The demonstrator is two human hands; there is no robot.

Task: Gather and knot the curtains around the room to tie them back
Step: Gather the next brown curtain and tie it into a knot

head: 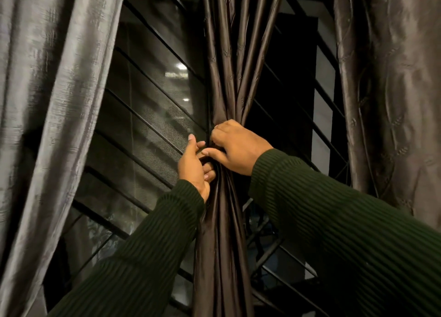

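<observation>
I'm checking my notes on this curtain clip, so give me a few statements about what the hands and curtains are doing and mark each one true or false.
1. Both hands grip the dark brown curtain at its gathered waist. True.
2. The left hand hangs idle, away from the fabric. False: its fingers curl into the bunched folds.
3. The right hand sits higher than the left. True.
4. The pale grey curtain at the left is being held. False: no hand touches it.
5. Both sleeves are dark green ribbed knit. True.

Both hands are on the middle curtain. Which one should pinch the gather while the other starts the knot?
Right, probably: the right hand grips the dark curtain on top of its narrowest point; the left hand sits lower beside the hanging tail.
</observation>
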